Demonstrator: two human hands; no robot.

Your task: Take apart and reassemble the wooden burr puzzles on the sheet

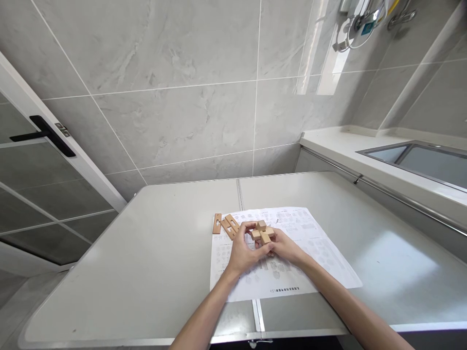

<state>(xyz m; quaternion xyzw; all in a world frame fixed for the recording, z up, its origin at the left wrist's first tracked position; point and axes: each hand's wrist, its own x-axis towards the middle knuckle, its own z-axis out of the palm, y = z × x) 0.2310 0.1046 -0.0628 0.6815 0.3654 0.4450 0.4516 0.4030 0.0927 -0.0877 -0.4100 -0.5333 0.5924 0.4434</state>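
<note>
Between both hands is a light wooden interlocking burr puzzle, its blocks crossing in several directions. My left hand wraps its fingers around the left side, with the thumb along the near edge. From the right, my right hand grips the same puzzle, its fingers partly hidden behind the blocks. Loose wooden pieces with cut-out slots lie just beyond my left hand. A single slotted wooden piece rests at the paper's left edge. Under the hands is a printed sheet with small diagrams, too faint to read.
The pale folding table has a seam down its middle and a metal latch at the near edge. A tiled wall stands behind it. At left is a glazed door with a black handle; at right, a counter with a sink.
</note>
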